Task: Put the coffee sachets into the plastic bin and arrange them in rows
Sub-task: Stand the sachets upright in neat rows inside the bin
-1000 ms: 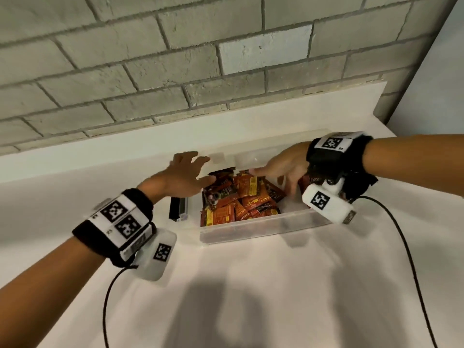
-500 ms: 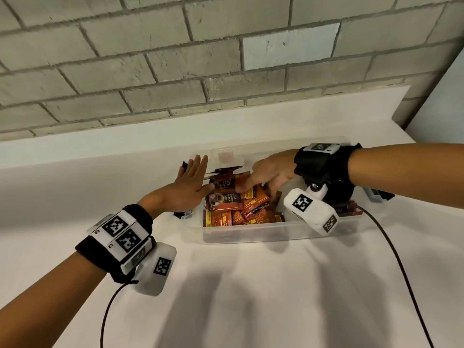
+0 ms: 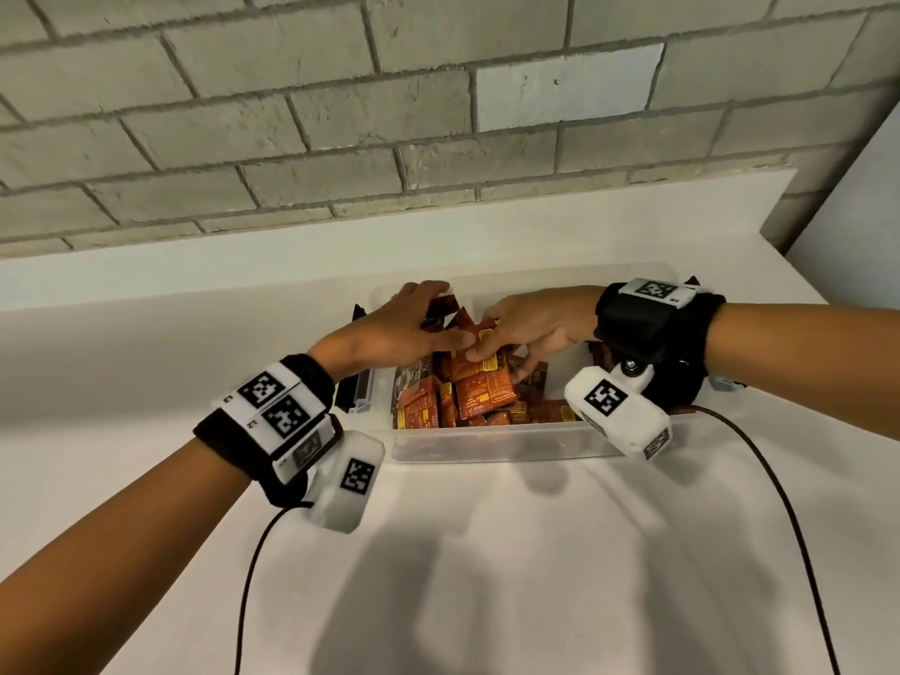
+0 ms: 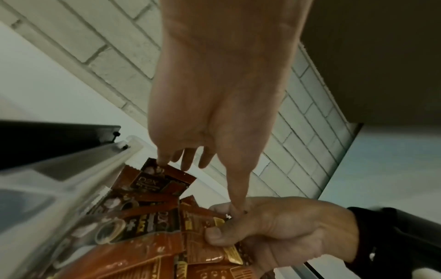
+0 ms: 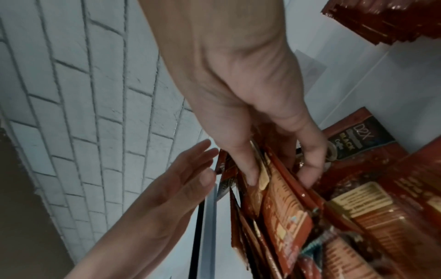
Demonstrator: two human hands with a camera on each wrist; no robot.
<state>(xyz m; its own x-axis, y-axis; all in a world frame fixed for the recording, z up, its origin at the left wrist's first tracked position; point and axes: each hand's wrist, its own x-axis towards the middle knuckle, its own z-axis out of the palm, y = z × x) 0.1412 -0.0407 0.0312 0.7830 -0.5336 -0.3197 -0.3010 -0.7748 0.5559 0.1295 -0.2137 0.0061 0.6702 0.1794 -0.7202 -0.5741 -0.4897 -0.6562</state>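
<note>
A clear plastic bin holds several orange-red coffee sachets, some upright and some lying flat. My left hand reaches over the bin's far left end with straight fingers. Its fingertips touch the top edge of a dark sachet, and its thumb reaches across to my right hand. My right hand grips a bunch of upright sachets between thumb and fingers in the bin's middle. The left hand stands flat beside that bunch.
The bin sits on a white counter against a grey brick wall. A black latch sticks out at the bin's left end. More sachets are stacked at the right. Two black cables trail from my wrists.
My left hand has moved right, from the bin's left rim onto the sachets. My right hand has closed on a bunch of sachets and drawn them toward the left hand.
</note>
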